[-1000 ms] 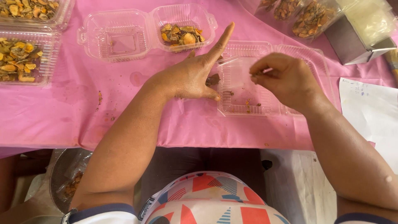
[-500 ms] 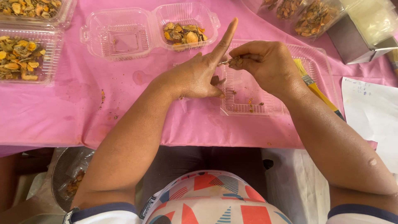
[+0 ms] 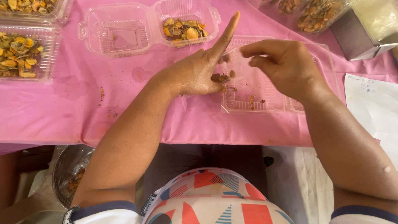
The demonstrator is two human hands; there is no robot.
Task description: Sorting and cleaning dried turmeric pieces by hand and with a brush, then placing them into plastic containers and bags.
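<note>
Over the open clear clamshell tray [image 3: 248,99], which lies on the pink-covered desk [image 3: 62,112] directly before the person, both hands are at work. Left hand [image 3: 199,72] sits at the tray's left edge, index finger extended straight and pointing away from the body, the remaining fingers [image 3: 217,79] curled down over a few dark food pieces [image 3: 222,77] at the tray's left wall. Right hand [image 3: 286,66] hovers above the tray's middle, thumb and forefinger pressed together at the tips, close to the left index finger; a thin pale strand appears to run between the two hands, though what it is cannot be told. Small crumbs lie on the tray floor.

Beyond the tray, further from the body, a second open clamshell [image 3: 124,33] rests with its right half holding yellow-brown food pieces [image 3: 182,28] and its left half nearly bare. Left of the tray, at the desk's far side, closed containers of similar food [image 3: 20,54] stand. Right of the tray lies a white sheet of paper [image 3: 373,103], and beyond that a grey box [image 3: 360,35]. Below the desk edge, left of the tray, a metal bowl [image 3: 68,174] is partly visible.
</note>
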